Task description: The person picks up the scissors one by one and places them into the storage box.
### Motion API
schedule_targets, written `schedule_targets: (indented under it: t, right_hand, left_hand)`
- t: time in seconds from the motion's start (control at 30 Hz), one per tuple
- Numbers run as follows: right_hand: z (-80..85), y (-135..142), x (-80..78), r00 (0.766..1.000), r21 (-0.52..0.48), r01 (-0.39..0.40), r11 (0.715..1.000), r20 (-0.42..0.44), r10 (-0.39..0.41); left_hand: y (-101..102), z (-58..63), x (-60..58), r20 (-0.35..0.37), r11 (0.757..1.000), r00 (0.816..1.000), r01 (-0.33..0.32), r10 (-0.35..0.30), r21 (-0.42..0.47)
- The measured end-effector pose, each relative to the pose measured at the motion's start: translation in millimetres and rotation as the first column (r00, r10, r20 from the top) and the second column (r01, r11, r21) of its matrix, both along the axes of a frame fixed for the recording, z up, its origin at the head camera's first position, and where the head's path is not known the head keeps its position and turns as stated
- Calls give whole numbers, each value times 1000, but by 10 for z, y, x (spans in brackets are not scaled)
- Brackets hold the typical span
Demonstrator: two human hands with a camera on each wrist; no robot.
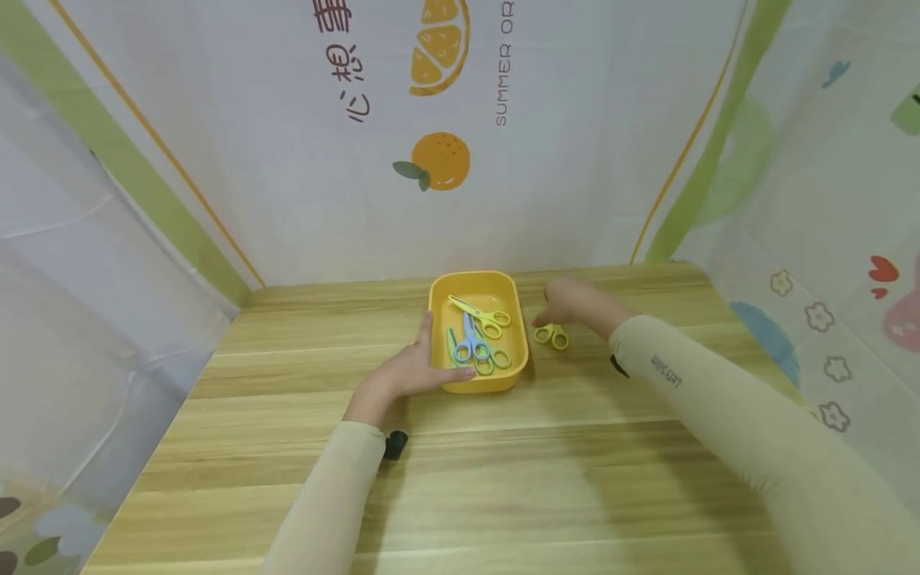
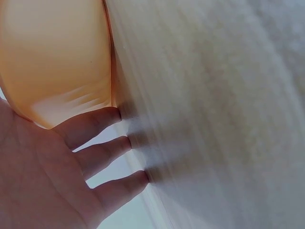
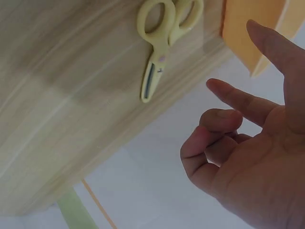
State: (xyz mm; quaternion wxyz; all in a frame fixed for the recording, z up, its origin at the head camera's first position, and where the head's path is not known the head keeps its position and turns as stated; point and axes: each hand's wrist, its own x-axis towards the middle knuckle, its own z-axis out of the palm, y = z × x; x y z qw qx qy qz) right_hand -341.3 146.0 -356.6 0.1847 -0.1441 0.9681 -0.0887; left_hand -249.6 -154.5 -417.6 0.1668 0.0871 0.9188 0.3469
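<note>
A yellow plastic box (image 1: 523, 351) stands on the table and holds several small scissors: yellow scissors (image 1: 476, 311) on top, blue scissors (image 1: 470, 339), and green scissors (image 1: 501, 358) partly beneath. My left hand (image 1: 406, 369) rests against the box's near left corner, its thumb along the near rim. In the left wrist view, straight fingers (image 2: 114, 191) touch the tabletop beside the box wall. To the right of the box, one more pair of yellow scissors (image 3: 162, 50) lies on the table. Over it hovers my right hand (image 1: 575, 305), apart from it, thumb and index finger extended, other fingers bent.
The wooden table (image 1: 460, 479) ends at a printed white curtain (image 1: 575, 160) just behind the box. More curtain hangs at the left and right sides. A black strap piece (image 1: 394, 445) shows at the left wrist.
</note>
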Motion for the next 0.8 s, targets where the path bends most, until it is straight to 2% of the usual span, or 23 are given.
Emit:
schedule_targets:
  t: [0.23, 0.4, 0.53, 0.8]
  right_hand:
    - [-171, 5, -12, 999, 26, 14, 1000, -31, -13]
    - [-255, 18, 23, 999, 10, 41, 999, 26, -41]
    - [-294, 17, 49, 997, -5, 53, 999, 58, -53]
    - [-327, 8, 96, 998, -9, 59, 998, 31, -58]
  left_hand:
    - [-1, -27, -13, -7, 1000, 1000, -3, 3, -2]
    - [2, -40, -23, -5, 1000, 1000, -1, 1, 14]
    - [2, -46, -17, -4, 1000, 1000, -1, 2, 28]
    - [7, -29, -8, 0, 1000, 1000, -4, 4, 30]
